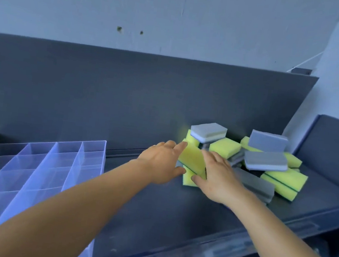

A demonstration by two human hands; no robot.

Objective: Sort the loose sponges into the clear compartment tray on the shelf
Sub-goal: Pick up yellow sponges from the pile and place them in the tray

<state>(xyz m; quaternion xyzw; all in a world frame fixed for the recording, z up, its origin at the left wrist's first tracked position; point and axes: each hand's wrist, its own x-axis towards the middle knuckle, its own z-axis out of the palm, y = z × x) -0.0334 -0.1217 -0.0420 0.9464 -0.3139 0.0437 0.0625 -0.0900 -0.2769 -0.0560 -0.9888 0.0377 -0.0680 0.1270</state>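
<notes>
Got both hands, left [161, 163] and right [215, 175], with their grip on one yellow sponge [192, 159] at the pile [266, 158] edge on the shelf [155, 211], tray [88, 161] off left, and yanking could topple that stack.

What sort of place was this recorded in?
Probably a storeroom or stockroom, though that is a guess. A dark shelf with a raised back panel stands against a plain wall marked with holes. On it lie a pile of sponges and a clear compartment tray.
</notes>
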